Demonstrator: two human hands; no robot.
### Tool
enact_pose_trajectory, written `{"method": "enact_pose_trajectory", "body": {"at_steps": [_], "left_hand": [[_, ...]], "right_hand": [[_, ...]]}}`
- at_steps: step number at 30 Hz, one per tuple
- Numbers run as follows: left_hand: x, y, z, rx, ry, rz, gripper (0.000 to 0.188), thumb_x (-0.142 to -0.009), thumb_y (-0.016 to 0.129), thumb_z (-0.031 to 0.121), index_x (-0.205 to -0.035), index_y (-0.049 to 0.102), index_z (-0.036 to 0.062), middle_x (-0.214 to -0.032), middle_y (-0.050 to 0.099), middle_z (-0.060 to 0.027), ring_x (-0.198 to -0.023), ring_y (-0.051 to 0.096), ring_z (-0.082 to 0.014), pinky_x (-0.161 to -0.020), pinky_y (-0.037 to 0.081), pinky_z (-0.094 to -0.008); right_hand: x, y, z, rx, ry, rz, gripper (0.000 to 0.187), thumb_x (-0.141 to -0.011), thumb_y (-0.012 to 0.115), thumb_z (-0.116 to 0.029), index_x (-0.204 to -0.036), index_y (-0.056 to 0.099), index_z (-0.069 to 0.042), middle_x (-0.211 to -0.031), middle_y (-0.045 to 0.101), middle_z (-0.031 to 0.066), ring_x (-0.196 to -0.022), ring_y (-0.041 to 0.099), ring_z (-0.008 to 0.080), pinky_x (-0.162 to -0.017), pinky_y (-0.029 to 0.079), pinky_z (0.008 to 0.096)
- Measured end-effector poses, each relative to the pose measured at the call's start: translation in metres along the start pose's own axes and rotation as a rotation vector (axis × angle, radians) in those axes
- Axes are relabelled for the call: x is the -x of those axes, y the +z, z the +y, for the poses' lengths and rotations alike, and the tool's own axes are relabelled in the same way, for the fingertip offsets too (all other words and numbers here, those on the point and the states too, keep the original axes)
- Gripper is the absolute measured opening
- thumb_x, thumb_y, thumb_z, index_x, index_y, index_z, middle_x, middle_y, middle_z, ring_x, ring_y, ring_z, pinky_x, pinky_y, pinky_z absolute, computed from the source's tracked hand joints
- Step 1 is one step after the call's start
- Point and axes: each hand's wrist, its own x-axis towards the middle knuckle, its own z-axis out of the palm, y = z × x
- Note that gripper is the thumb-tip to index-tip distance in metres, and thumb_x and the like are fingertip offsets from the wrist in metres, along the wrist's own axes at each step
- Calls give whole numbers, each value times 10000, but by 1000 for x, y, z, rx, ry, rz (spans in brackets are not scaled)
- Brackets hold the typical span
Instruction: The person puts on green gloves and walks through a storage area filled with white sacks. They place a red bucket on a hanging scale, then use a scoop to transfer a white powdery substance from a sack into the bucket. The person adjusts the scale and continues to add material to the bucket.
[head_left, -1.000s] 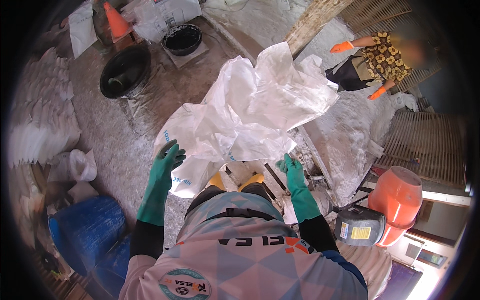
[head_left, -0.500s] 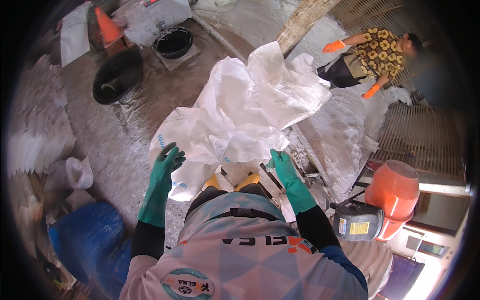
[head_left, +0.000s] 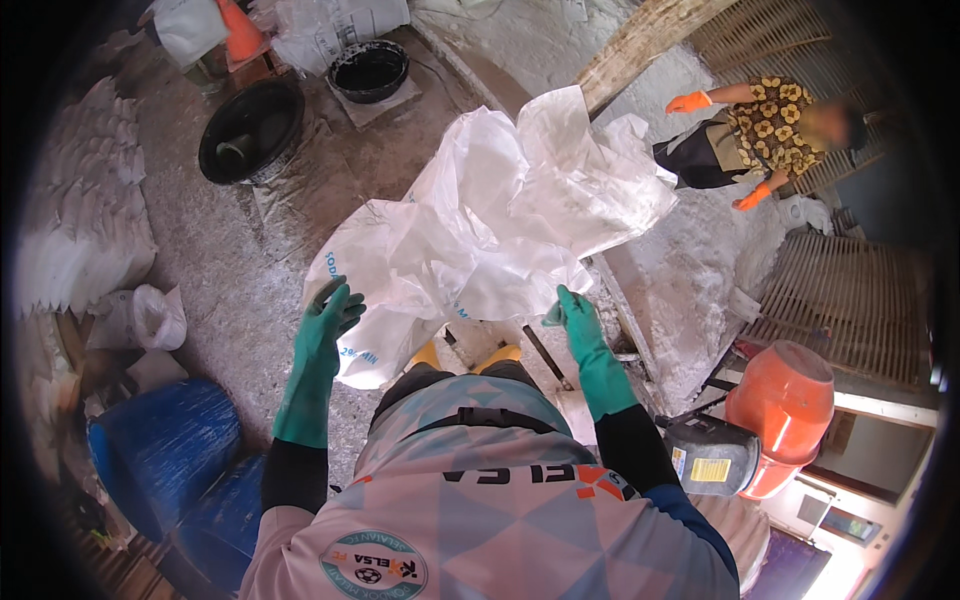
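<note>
- Location: a crumpled white sheet point(head_left: 450, 240), seemingly a large sack, lies directly ahead of the wearer, between and beyond the two gloved hands.
- Axis: its longer direction runs obliquely, from beside the left hand point(head_left: 332, 310) up and away to the right, toward the wooden post point(head_left: 650, 45).
- Nearness: the left hand overlaps the sheet's near-left portion in view; the right hand point(head_left: 575, 318) is at its near-right corner. Neither is clearly nearer.
- Left fingers: parted and half curled, thumb apart; no grip on the sheet is visible, and contact cannot be confirmed.
- Right fingers: bent inward, tips meeting the corner in view; whether they pinch it cannot be told.
- Sheet markings: blue printed characters appear at the left edge, at the lower-left flap and along the near-middle edge, the last partly lost in folds.
- Shirt point(head_left: 530, 520): carries dark block lettering, inverted in this view, an orange emblem and a round badge point(head_left: 373, 566) with a football.
- Other labels: a dark container point(head_left: 735, 450) bears a yellow label point(head_left: 711, 470) with print too small to read; a white package point(head_left: 345, 22) at the upper left has dark printing.
</note>
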Motion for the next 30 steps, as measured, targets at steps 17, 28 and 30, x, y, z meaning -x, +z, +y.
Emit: {"method": "enact_pose_trajectory", "body": {"at_steps": [17,28,30], "left_hand": [[14,-9,13,-100,26,-35,635,-1043,662,402,-1548,497,56,-1277,704,-195,-1136,703,-265,-1032,531,-400],[-12,-23,-4,-56,80,-56,590,-1026,693,357,-1500,541,41,-1207,718,-169,-1067,706,-246,-980,549,-384],[-22,-8,1,-85,29,-88,573,-1031,688,345,-1498,546,44,-1199,719,-162,-1061,706,-238,-978,552,-380]], "right_hand": [[21,-31,7,436,-52,-138,396,-1084,640,-393,-909,660,-39,-683,558,0,-550,535,109,-541,496,331],[118,-251,-111,50,-137,221,273,-1073,589,-208,-1255,667,-21,-821,645,-1,-689,568,127,-601,458,310],[166,-316,-157,80,-270,356,337,-1064,592,-168,-1355,643,-5,-825,626,-21,-680,554,104,-587,442,285]]}}
